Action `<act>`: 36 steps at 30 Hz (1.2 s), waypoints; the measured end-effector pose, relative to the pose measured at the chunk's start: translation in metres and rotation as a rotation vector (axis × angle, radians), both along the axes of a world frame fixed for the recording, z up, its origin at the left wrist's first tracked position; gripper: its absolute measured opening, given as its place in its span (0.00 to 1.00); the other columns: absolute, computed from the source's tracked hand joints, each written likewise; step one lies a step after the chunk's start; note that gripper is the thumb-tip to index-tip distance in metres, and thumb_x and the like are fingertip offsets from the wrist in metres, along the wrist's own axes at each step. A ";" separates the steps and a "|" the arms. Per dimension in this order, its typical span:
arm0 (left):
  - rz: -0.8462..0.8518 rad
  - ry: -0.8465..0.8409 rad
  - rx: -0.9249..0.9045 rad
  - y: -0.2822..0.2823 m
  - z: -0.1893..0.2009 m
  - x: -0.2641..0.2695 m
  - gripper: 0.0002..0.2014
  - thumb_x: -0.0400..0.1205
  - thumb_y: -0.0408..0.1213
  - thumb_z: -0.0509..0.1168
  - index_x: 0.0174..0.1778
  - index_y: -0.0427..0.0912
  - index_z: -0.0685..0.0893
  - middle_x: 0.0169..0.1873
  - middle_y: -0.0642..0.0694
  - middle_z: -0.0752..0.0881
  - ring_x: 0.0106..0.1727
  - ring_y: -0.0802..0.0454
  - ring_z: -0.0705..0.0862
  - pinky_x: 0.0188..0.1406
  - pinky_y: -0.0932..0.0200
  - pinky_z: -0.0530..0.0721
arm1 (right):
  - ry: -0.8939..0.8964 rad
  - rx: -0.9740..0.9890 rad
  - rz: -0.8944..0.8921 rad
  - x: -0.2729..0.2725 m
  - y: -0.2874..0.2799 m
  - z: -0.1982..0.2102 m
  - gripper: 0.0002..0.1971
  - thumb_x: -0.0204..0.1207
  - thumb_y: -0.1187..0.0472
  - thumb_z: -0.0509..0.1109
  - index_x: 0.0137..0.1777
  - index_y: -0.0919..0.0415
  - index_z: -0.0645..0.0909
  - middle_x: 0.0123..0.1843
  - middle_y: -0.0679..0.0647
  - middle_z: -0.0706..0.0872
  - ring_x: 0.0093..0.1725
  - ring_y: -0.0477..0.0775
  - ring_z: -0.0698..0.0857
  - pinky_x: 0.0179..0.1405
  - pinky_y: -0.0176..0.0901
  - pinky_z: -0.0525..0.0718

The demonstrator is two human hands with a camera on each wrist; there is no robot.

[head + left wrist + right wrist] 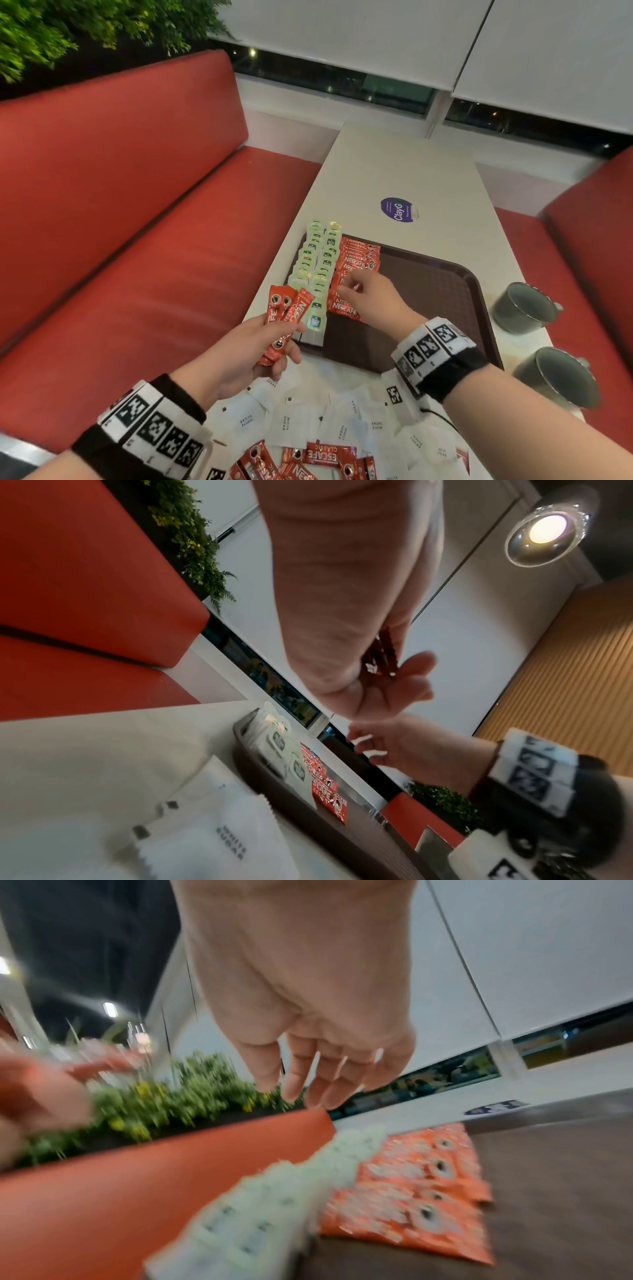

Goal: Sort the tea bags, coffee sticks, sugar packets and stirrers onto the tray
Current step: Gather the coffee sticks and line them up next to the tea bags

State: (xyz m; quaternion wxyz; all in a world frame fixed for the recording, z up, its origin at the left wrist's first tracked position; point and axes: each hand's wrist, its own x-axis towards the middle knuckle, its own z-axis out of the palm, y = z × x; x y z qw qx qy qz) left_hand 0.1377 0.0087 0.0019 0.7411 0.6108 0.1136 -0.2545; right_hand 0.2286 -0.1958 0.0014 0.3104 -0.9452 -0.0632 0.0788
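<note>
Partly hidden: left hand (255, 346) grips coffee sticks (286, 310); right hand (371, 294) fingers curled, grasp unclear.

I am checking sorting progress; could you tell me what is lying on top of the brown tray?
On the tray: two rows of green tea bags, then red coffee sticks. The right hand covers some sticks.

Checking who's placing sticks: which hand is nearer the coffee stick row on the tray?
Right. The right hand is over the coffee stick row; the left hand holds spare sticks off the tray's near-left corner.
</note>
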 end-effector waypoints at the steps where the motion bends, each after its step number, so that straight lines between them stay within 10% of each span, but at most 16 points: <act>1: -0.024 -0.003 0.001 -0.001 0.001 0.001 0.12 0.84 0.39 0.61 0.59 0.36 0.80 0.30 0.40 0.84 0.21 0.52 0.72 0.26 0.58 0.74 | 0.007 0.151 0.050 -0.010 0.005 0.011 0.06 0.79 0.53 0.68 0.45 0.53 0.83 0.46 0.49 0.86 0.44 0.45 0.81 0.46 0.40 0.77; 12: -0.207 -0.057 0.028 -0.021 0.000 0.004 0.20 0.82 0.45 0.63 0.62 0.33 0.78 0.35 0.40 0.86 0.22 0.53 0.75 0.25 0.61 0.76 | 0.362 0.841 -0.041 -0.056 0.004 0.012 0.10 0.74 0.74 0.72 0.37 0.59 0.80 0.25 0.50 0.83 0.24 0.44 0.79 0.24 0.33 0.74; 24: -0.074 -0.180 0.090 -0.043 -0.002 0.013 0.16 0.85 0.48 0.55 0.50 0.37 0.76 0.35 0.39 0.88 0.22 0.50 0.79 0.22 0.63 0.78 | 0.158 0.850 -0.095 -0.036 -0.005 0.023 0.08 0.77 0.71 0.69 0.38 0.61 0.79 0.32 0.51 0.85 0.29 0.42 0.82 0.32 0.33 0.77; 31: 0.064 -0.153 0.099 -0.022 -0.015 0.003 0.12 0.87 0.49 0.52 0.61 0.50 0.75 0.31 0.38 0.83 0.16 0.49 0.70 0.21 0.60 0.69 | 0.124 -0.023 0.025 0.000 -0.040 -0.003 0.06 0.76 0.64 0.72 0.40 0.53 0.82 0.39 0.48 0.84 0.39 0.49 0.83 0.44 0.41 0.83; 36: 0.067 -0.148 0.140 -0.014 -0.020 -0.001 0.10 0.88 0.45 0.53 0.62 0.53 0.76 0.34 0.40 0.82 0.18 0.47 0.74 0.21 0.62 0.71 | 0.179 -0.291 0.078 0.020 -0.027 -0.023 0.11 0.75 0.68 0.69 0.37 0.49 0.79 0.46 0.51 0.84 0.45 0.54 0.85 0.51 0.48 0.86</act>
